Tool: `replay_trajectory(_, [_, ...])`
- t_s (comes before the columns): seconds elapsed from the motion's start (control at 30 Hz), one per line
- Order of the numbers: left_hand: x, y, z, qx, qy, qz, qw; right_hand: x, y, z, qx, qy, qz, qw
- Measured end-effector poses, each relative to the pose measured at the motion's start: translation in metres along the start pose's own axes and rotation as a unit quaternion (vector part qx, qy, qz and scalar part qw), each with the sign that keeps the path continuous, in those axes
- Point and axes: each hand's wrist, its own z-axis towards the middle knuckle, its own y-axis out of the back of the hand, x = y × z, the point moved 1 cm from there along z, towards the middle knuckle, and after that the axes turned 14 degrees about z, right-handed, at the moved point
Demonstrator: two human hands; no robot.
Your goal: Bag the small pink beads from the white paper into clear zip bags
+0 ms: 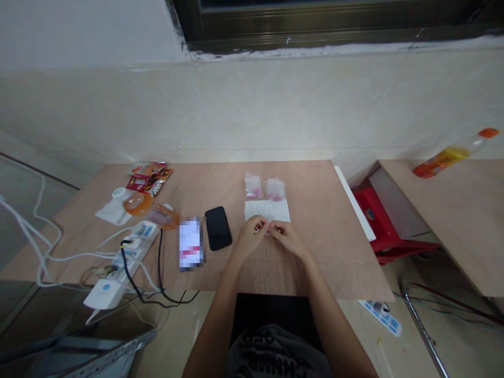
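My left hand [252, 234] and my right hand [287, 236] meet at the near edge of a white sheet of paper [275, 210]. The fingers of both are pinched together around something small and pinkish, too small to name. Just beyond the paper lie two small clear plastic bags, the left bag [253, 186] and the right bag [275, 189], each with little pink pieces inside. Left of my left hand, a black phone [218, 228] rests flat on the wooden table [315, 210].
On the left are an orange-tinted bottle [151, 209], snack wrappers [149, 177], a blurred-out white item [191, 244] and a power strip [126, 262] with tangled cables. A second table [452, 210] at right bears a drink bottle [449, 157]; a red stool [378, 226] stands between the tables.
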Motion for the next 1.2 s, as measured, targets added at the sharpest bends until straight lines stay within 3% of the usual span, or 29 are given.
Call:
replay_trajectory(0.13, [0.003,0.000,0.001,0.000,0.007,0.027,1.000,-0.003,-0.004,0.000,-0.022,0.013,-0.027,0.999])
replay_trajectory(0.33, [-0.007,-0.011,-0.001,-0.095,0.031,0.180,0.979,0.000,-0.020,0.002,-0.143,0.027,-0.176,0.974])
replay_trajectory(0.47, [-0.009,-0.006,-0.001,-0.166,0.060,0.210,0.962,0.004,-0.021,0.000,-0.221,0.040,-0.224,0.948])
replay_trajectory(0.57, [-0.006,0.001,-0.002,-0.176,0.052,0.205,0.961,0.004,-0.017,0.000,-0.236,0.031,-0.218,0.947])
replay_trajectory(0.73, [-0.006,0.002,-0.003,-0.163,-0.024,0.201,0.966,-0.002,-0.015,0.008,-0.246,0.019,-0.077,0.966])
replay_trajectory(0.93, [-0.011,-0.013,-0.007,-0.139,-0.072,0.184,0.970,-0.013,-0.021,0.023,-0.198,-0.007,0.125,0.972])
replay_trajectory(1.0, [-0.007,-0.016,-0.008,-0.172,-0.047,0.131,0.975,-0.012,-0.021,0.024,-0.196,-0.034,0.172,0.965])
replay_trajectory(1.1, [0.010,-0.018,-0.009,-0.250,0.060,0.014,0.966,-0.008,-0.019,0.023,-0.182,-0.086,0.255,0.946])
replay_trajectory(1.2, [0.030,-0.019,-0.008,-0.222,0.170,-0.170,0.945,-0.008,-0.015,0.023,-0.166,-0.105,0.304,0.932])
